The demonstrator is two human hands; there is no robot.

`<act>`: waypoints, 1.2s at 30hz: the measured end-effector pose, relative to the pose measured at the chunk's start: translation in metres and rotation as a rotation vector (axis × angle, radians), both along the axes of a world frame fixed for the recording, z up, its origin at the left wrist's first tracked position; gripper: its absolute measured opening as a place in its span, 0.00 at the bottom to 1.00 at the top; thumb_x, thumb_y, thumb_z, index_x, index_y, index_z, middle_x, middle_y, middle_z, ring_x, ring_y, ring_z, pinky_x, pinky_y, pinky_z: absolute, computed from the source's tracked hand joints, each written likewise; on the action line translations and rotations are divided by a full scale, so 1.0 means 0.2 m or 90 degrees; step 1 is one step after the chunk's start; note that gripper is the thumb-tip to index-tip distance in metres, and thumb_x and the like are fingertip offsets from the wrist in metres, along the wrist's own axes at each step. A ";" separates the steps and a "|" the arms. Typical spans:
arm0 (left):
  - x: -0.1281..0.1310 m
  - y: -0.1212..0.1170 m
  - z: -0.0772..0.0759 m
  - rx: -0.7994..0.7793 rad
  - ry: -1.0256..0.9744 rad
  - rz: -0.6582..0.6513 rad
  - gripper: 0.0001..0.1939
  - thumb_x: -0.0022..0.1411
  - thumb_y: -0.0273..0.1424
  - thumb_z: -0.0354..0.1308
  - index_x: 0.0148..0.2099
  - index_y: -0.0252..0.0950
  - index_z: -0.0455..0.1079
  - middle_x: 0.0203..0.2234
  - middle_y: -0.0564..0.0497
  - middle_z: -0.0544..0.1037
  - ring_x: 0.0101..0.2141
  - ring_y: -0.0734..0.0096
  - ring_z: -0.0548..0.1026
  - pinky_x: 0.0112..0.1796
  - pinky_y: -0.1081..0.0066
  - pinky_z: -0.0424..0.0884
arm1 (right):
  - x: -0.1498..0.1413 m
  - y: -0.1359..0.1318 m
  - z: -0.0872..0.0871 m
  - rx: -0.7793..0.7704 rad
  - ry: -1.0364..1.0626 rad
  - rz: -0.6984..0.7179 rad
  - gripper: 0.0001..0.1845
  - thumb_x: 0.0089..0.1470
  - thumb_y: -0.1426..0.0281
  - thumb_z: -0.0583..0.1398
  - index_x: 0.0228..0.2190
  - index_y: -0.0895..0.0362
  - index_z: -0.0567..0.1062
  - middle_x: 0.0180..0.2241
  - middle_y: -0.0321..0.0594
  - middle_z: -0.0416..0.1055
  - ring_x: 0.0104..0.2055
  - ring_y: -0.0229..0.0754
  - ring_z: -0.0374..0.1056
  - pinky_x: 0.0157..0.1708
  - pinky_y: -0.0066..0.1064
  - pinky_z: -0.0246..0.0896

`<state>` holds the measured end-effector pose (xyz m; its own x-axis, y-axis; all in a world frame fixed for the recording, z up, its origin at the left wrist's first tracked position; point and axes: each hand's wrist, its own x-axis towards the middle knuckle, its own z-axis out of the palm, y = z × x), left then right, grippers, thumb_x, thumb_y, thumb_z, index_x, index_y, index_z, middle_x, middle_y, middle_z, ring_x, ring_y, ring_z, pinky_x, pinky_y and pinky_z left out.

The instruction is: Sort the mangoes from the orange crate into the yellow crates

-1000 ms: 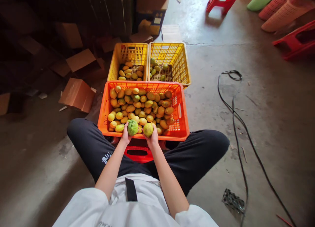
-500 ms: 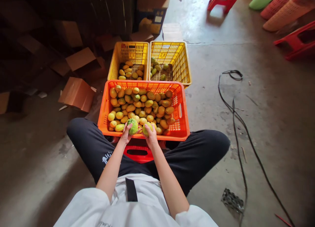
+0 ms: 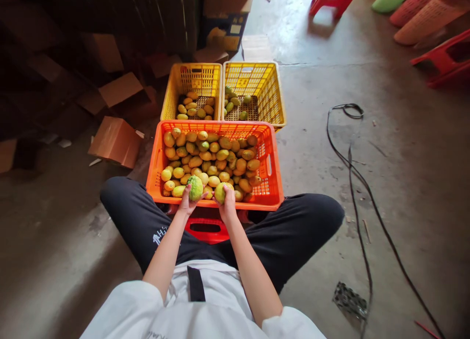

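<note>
My left hand (image 3: pixel 187 203) is closed round a bumpy green fruit (image 3: pixel 196 188) that looks like a rough-skinned lemon. In my right hand (image 3: pixel 229 205) I grip a smoother yellow-green fruit (image 3: pixel 221 193), also lemon-like. Both hands are side by side above the near edge of an orange crate (image 3: pixel 272 194), the two fruits a little apart. Many oval yellow, orange and greenish fruits (image 3: pixel 215 162) lie loose in that crate, thinning out toward its right side.
Behind the orange crate stand two yellow crates, a left one (image 3: pixel 167 96) and a right one (image 3: pixel 281 96), each holding several fruits. Cardboard boxes (image 3: pixel 115 142) lie on the left. A black cable (image 3: pixel 370 197) runs along the floor on the right; red stools (image 3: pixel 335 3) stand farther back.
The two fruits have moved slightly apart. The green one has tilted in my left hand, and the yellow-green one has turned in my right, showing more of its surface.
</note>
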<state>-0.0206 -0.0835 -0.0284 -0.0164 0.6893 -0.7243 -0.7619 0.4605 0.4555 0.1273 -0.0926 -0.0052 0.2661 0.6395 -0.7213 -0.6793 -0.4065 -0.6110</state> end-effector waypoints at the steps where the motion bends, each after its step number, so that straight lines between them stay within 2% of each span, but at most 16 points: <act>1: 0.00 0.00 0.00 0.000 0.001 -0.002 0.22 0.65 0.40 0.69 0.58 0.42 0.75 0.48 0.45 0.85 0.57 0.48 0.81 0.57 0.47 0.80 | 0.00 0.00 0.00 -0.003 0.008 0.004 0.20 0.49 0.54 0.69 0.38 0.50 0.70 0.30 0.33 0.79 0.29 0.44 0.79 0.26 0.31 0.74; 4: 0.00 0.00 0.00 -0.005 -0.004 -0.019 0.22 0.64 0.40 0.68 0.58 0.39 0.76 0.43 0.46 0.86 0.50 0.51 0.84 0.54 0.49 0.82 | 0.01 0.01 0.00 -0.010 0.030 0.028 0.19 0.54 0.51 0.64 0.36 0.52 0.73 0.29 0.38 0.80 0.30 0.45 0.79 0.25 0.31 0.73; 7: 0.00 0.00 0.00 -0.007 -0.010 -0.045 0.24 0.64 0.44 0.65 0.56 0.35 0.78 0.40 0.43 0.86 0.43 0.51 0.85 0.51 0.50 0.83 | 0.01 0.02 0.00 -0.017 0.030 0.025 0.19 0.54 0.50 0.64 0.36 0.52 0.74 0.28 0.36 0.79 0.30 0.46 0.79 0.26 0.32 0.73; 10: 0.00 0.00 0.01 0.004 -0.007 -0.047 0.26 0.64 0.47 0.61 0.56 0.34 0.78 0.40 0.40 0.87 0.43 0.50 0.85 0.50 0.52 0.83 | 0.00 0.01 0.00 -0.007 0.022 0.025 0.19 0.50 0.52 0.68 0.36 0.51 0.74 0.28 0.32 0.78 0.29 0.44 0.78 0.26 0.31 0.74; 13: 0.01 0.00 0.00 0.013 -0.001 -0.050 0.27 0.65 0.49 0.58 0.53 0.32 0.79 0.38 0.38 0.86 0.44 0.48 0.85 0.48 0.54 0.82 | 0.00 -0.01 -0.02 0.026 0.008 0.062 0.24 0.44 0.55 0.75 0.39 0.51 0.74 0.30 0.30 0.78 0.28 0.42 0.78 0.26 0.30 0.74; 17: 0.02 -0.01 -0.05 0.014 0.020 -0.089 0.30 0.65 0.52 0.56 0.53 0.32 0.79 0.37 0.37 0.86 0.40 0.48 0.85 0.41 0.58 0.80 | 0.00 -0.02 -0.04 0.043 -0.003 0.082 0.28 0.41 0.58 0.78 0.40 0.51 0.74 0.30 0.31 0.79 0.27 0.41 0.78 0.25 0.30 0.74; 20: 0.02 -0.01 -0.08 0.011 0.031 -0.109 0.32 0.65 0.55 0.54 0.53 0.32 0.80 0.38 0.36 0.87 0.38 0.48 0.84 0.37 0.60 0.79 | 0.00 -0.02 -0.06 0.042 -0.005 0.084 0.29 0.39 0.57 0.79 0.39 0.51 0.74 0.29 0.30 0.79 0.26 0.41 0.78 0.24 0.29 0.73; 24: 0.02 -0.01 -0.06 0.013 0.026 -0.104 0.32 0.67 0.56 0.53 0.52 0.33 0.80 0.42 0.35 0.87 0.41 0.48 0.85 0.38 0.61 0.81 | 0.00 -0.02 -0.07 0.025 -0.012 0.119 0.29 0.38 0.52 0.77 0.37 0.52 0.75 0.27 0.31 0.79 0.23 0.44 0.77 0.19 0.30 0.70; 30: 0.03 0.01 0.02 0.005 0.008 -0.069 0.25 0.70 0.52 0.55 0.51 0.37 0.78 0.48 0.36 0.86 0.53 0.43 0.83 0.49 0.53 0.83 | -0.01 -0.01 -0.08 0.026 -0.006 0.104 0.23 0.43 0.51 0.71 0.35 0.52 0.74 0.26 0.34 0.80 0.28 0.47 0.80 0.20 0.30 0.70; 36: 0.05 0.02 0.03 -0.037 0.035 -0.054 0.19 0.72 0.42 0.54 0.55 0.38 0.78 0.45 0.42 0.87 0.52 0.46 0.85 0.49 0.53 0.84 | 0.00 -0.01 -0.08 0.018 -0.013 0.073 0.20 0.46 0.54 0.72 0.36 0.54 0.79 0.30 0.37 0.81 0.29 0.48 0.80 0.20 0.32 0.71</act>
